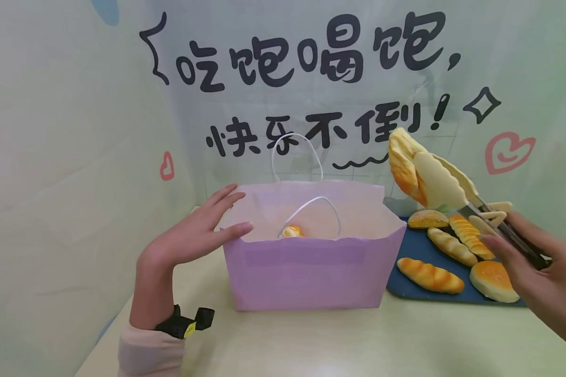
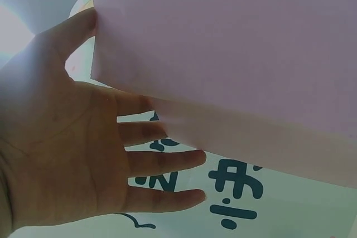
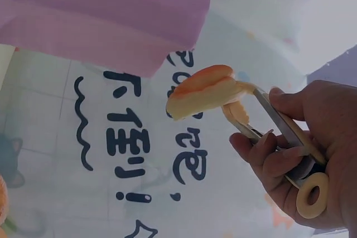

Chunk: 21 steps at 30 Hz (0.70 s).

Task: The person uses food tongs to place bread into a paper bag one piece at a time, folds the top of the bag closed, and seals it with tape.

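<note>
My right hand (image 1: 542,267) grips a pair of tongs (image 1: 471,196) with cream tips, and the tips clasp a bread roll (image 1: 405,162), browned along one side. The roll is in the air, higher than the bag and to its right. A purple paper bag (image 1: 306,272) stands upright with its mouth spread and two white handles up. My left hand (image 1: 188,233) is at the bag's left rim, fingers straight, thumb over the near edge. In the left wrist view the palm (image 2: 67,154) faces the bag's side (image 2: 223,43). Inside the bag part of a bread (image 1: 292,231) shows.
To the right of the bag a dark blue tray (image 1: 405,285) holds several breads, among them a long roll (image 1: 431,275) and a round bun (image 1: 492,281). The pale table (image 1: 311,340) runs in front. Behind hangs a printed curtain (image 1: 245,110) with black lettering.
</note>
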Tool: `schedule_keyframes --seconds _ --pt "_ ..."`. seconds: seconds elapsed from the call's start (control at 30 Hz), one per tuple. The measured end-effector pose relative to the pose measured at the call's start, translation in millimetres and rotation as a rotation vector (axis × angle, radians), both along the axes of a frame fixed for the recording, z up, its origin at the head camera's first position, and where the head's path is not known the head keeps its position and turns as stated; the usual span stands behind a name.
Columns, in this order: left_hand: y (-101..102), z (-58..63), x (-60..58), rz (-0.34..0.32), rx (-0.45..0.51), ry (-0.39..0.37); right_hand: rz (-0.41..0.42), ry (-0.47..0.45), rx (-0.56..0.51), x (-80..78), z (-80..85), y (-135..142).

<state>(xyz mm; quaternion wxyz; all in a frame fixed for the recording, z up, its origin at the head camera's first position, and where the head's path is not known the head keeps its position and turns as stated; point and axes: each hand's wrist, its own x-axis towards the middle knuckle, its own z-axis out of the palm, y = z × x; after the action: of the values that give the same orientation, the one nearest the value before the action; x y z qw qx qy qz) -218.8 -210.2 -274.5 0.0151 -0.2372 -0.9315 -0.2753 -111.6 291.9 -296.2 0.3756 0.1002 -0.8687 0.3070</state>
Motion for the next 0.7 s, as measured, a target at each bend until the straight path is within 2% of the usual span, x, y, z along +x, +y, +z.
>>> schedule_keyframes --seconds 0.23,0.43,0.53,0.7 --pt "-1 0.7 -1.7 -0.007 0.005 0.014 0.007 0.055 0.147 -2.9 20.8 -37" --pt "-3 0.4 -2.4 0.000 0.007 0.027 0.131 0.072 0.195 -16.6 30.3 -62" --pt "-3 0.4 -2.2 -0.001 0.013 0.024 0.185 0.049 0.213 -22.6 36.2 -73" --pt "-4 -0.5 -2.3 -0.015 0.035 0.027 0.214 -0.020 0.268 -30.0 43.0 -88"
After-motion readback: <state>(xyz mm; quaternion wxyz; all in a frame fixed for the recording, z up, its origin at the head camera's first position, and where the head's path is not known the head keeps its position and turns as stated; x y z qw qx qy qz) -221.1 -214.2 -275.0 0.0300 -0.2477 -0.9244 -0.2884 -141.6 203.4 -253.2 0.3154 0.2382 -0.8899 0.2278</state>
